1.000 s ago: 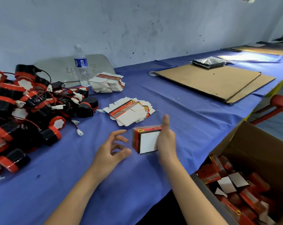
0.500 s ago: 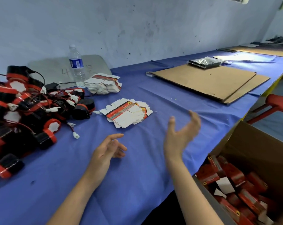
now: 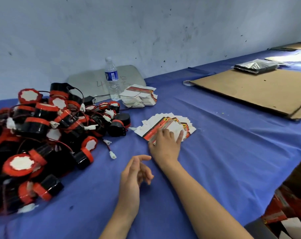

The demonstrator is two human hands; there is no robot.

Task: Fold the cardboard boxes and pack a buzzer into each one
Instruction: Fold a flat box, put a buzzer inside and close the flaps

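The blue-covered bench (image 3: 223,161) fills the view, and near its middle lies the fan of flat boxes (image 3: 155,124), white card with red and black strips, not yet folded. Left of the fan, the heap of buzzers (image 3: 42,131) spreads wide: black drums with red rims, white discs and thin wires, the nearest one just beside the fan's left edge. Right of the fan and farther back lie brown cardboard sheets (image 3: 258,90), with a silvery packet (image 3: 255,65) on their far end. Well to the right of the fan and nearer the person, below the bench edge, a carton (image 3: 287,213) holds red and white folded boxes. Behind the fan, a grey panel (image 3: 94,80) leans on the wall, a water bottle (image 3: 111,78) stands upright before it, and a second stack of flat boxes (image 3: 139,97) sits beside the bottle.

The right grip (image 3: 165,147) lies on the fan's near side, released, fingers stretched flat on the top card and the thumb at the near edge. The left grip (image 3: 134,176) is nearer than the fan, released, fingers loosely curled, holding nothing.
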